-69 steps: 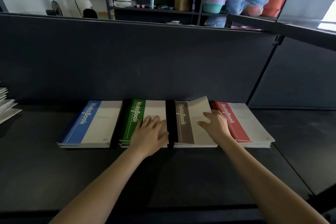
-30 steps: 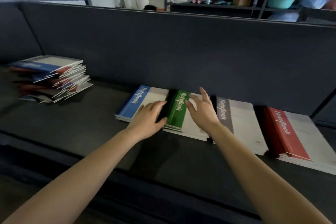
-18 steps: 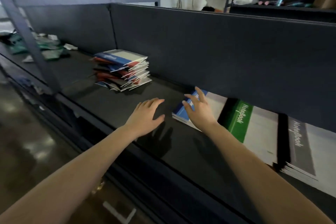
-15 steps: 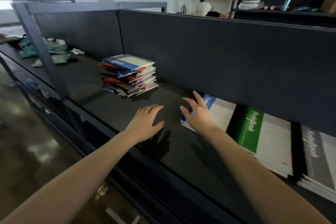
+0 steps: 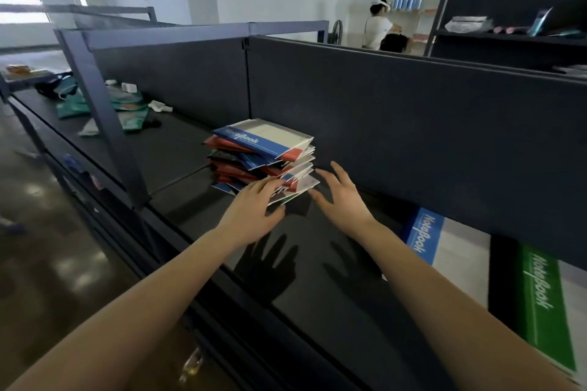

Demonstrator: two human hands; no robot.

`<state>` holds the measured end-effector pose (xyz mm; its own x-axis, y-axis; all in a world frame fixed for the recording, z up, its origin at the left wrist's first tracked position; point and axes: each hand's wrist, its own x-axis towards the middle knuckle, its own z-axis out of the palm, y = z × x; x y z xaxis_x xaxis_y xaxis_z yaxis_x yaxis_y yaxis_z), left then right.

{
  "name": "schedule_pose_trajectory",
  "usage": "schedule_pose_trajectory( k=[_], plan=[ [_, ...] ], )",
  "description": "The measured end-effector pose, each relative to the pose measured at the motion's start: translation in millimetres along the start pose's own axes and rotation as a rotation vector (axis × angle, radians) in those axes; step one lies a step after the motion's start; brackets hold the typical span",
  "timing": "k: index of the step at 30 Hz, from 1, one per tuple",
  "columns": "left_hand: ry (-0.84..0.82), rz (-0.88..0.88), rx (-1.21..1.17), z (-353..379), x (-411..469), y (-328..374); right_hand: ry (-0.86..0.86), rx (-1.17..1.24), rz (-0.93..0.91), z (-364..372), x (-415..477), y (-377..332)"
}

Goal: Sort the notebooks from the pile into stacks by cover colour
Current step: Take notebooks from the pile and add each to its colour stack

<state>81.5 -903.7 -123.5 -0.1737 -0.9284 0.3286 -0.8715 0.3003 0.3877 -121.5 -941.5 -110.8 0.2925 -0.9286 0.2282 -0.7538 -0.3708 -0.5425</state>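
My left hand (image 5: 254, 205) lies flat, its straight fingers (image 5: 271, 183) resting on the near edge of the pile (image 5: 251, 157), low among the fanned covers. It holds nothing. My right hand (image 5: 344, 200) is wide open with the fingers spread, just right of the pile's near corner, and it grips nothing either. I cannot tell whether its thumb touches the lowest white corner.

The pile sits on the dark table (image 5: 333, 311), close to the partition (image 5: 381, 105). It is to the left of the sorted stacks and well apart from them. Those are the blue stack (image 5: 424, 236) and, nearer and further right, the green stack (image 5: 546, 301).

As I judge it, the step is to take the next notebook off the pile. The pile is loose and skewed, with red, blue and green edges poking out at different angles. Dragging one from the middle would likely spill the rest, so the free one is the better choice: the top notebook (image 5: 270, 136), with its blue band.

I would press my left hand lightly on the near edge to steady the pile. My right hand should come up to the top notebook's right edge, thumb on the cover and fingers underneath. That way I pinch the whole book and not just the cover, which would flap open. It looks thin and probably floppy, so I should hold it near the middle of that edge.

I should lift it clear before carrying it right. Then I lay it on the blue stack with the coloured band on the same side and the edges squared.
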Motion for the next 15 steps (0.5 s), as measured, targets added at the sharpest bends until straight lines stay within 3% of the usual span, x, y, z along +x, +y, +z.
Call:
schedule_pose_trajectory(
  k=[15],
  plan=[
    [-0.015,-0.070,0.026,-44,15,-112,0.027,-0.078,-0.023,51,107,-65]
  ],
)
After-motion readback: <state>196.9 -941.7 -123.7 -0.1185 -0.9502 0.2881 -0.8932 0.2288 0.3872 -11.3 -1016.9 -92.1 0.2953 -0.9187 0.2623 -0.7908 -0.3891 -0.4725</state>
